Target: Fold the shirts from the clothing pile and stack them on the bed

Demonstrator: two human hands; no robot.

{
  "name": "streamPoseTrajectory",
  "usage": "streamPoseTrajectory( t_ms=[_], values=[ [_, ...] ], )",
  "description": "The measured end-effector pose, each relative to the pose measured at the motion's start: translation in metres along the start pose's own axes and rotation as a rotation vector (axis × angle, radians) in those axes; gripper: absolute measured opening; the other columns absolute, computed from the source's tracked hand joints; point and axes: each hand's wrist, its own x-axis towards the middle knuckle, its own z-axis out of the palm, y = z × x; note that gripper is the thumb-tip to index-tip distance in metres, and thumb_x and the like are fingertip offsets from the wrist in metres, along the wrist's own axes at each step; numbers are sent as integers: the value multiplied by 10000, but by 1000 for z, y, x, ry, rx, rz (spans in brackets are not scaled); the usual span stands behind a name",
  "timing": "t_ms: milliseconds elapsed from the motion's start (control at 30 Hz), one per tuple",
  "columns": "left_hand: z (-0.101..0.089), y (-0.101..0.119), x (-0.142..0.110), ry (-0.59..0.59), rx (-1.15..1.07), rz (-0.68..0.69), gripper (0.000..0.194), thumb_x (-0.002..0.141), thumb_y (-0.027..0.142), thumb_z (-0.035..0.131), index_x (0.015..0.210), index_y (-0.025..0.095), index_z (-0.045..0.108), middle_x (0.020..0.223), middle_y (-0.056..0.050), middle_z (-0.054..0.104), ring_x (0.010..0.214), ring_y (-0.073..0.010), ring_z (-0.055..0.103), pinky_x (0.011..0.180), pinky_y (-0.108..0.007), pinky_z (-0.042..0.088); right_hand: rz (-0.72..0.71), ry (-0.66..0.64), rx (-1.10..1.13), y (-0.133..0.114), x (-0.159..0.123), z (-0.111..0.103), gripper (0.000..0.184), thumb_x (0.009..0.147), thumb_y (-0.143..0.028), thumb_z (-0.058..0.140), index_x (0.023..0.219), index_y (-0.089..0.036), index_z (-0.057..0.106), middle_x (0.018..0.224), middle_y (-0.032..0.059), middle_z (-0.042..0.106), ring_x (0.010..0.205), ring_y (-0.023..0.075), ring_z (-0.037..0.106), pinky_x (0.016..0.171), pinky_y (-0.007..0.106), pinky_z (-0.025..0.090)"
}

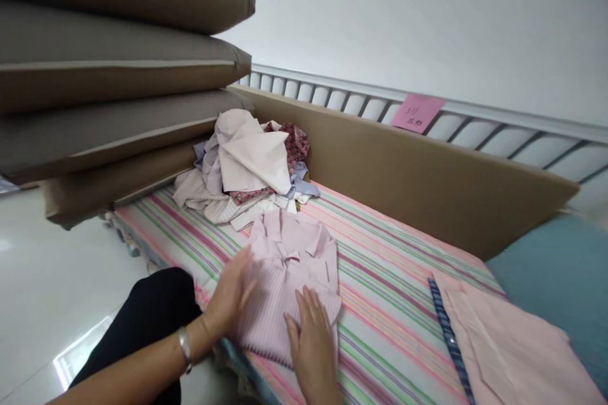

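Observation:
A pink striped shirt (294,272) lies folded on the striped sheet (389,304), collar towards the far side. My left hand (232,294) rests flat against its left edge, fingers stretched out. My right hand (311,335) lies flat on the shirt's near right part, fingers spread. A bracelet sits on my left wrist.
A heap of unfolded clothes (247,164) sits beyond the shirt. Brown cushions (104,76) are stacked at the left. A cardboard panel (418,171) runs along the far side, with a pink note (417,113) above. Folded pink cloth (503,342) lies at the right.

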Motion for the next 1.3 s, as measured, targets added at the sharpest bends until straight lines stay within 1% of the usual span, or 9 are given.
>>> streamPoseTrajectory(
  t_ms=[67, 100, 167, 233, 500, 767, 1033, 1167, 1300],
  values=[
    [-1, 13, -20, -232, 124, 337, 498, 921, 279, 436, 1403, 249, 314, 1468, -80, 372, 1377, -239, 273, 1116, -471, 241, 8, -72, -104, 3, -1, 11, 531, 883, -474, 418, 1307, -163, 496, 1392, 126, 461, 1319, 296, 366, 1055, 499, 329],
    [-1, 18, -27, -359, 157, 433, 519, 929, 313, 432, 1424, 264, 283, 1478, -65, 359, 1384, -239, 256, 1121, -472, 234, 23, -103, -149, 6, 0, 15, 542, 881, -486, 411, 1314, -171, 493, 1405, 128, 442, 1323, 310, 358, 1053, 520, 323],
    [0, 22, -30, -527, 201, 481, 568, 925, 417, 425, 1444, 266, 249, 1485, -63, 344, 1386, -260, 249, 1114, -493, 241, 55, -152, -219, 12, 4, 18, 549, 878, -502, 398, 1328, -200, 482, 1428, 122, 406, 1331, 326, 340, 1053, 548, 305],
    [3, 19, -22, -578, 219, 433, 594, 914, 490, 405, 1443, 265, 258, 1486, -72, 339, 1381, -283, 255, 1098, -528, 248, 75, -189, -258, 15, 7, 17, 551, 880, -509, 382, 1349, -231, 454, 1450, 107, 371, 1347, 319, 311, 1064, 549, 285],
    [12, -8, 26, -592, 279, 320, 578, 902, 570, 342, 1406, 288, 345, 1504, -86, 297, 1382, -336, 227, 1061, -639, 177, 107, -260, -291, 15, 14, 15, 543, 890, -511, 339, 1375, -277, 408, 1486, 71, 313, 1378, 282, 249, 1089, 529, 236],
    [15, -14, 30, -576, 303, 321, 538, 905, 508, 407, 1406, 330, 333, 1518, -56, 274, 1379, -343, 227, 1053, -615, 204, 144, -213, -294, 26, 12, 19, 606, 901, -527, 277, 1395, -189, 376, 1480, 97, 322, 1382, 255, 248, 1108, 501, 217],
    [19, -21, 33, -552, 267, 332, 515, 897, 457, 457, 1388, 325, 373, 1510, -61, 292, 1371, -349, 245, 1055, -617, 212, 240, -221, -305, 23, 17, 14, 586, 888, -534, 315, 1373, -219, 415, 1478, 89, 329, 1376, 252, 262, 1102, 478, 240],
    [9, -14, 35, -570, 239, 314, 504, 909, 426, 450, 1394, 322, 358, 1511, -51, 291, 1381, -333, 230, 1057, -622, 228, 395, -167, -242, 37, -1, -1, 570, 867, -502, 334, 1340, -211, 463, 1449, 103, 381, 1353, 283, 309, 1079, 517, 263],
    [-18, -9, 7, -533, 174, 393, 548, 928, 409, 415, 1442, 331, 240, 1531, -36, 234, 1407, -284, 171, 1106, -574, 187, 545, -18, 70, 59, -45, -13, 711, 785, -602, 357, 1264, -104, 528, 1388, 169, 453, 1308, 304, 384, 1067, 457, 326]
  ],
)
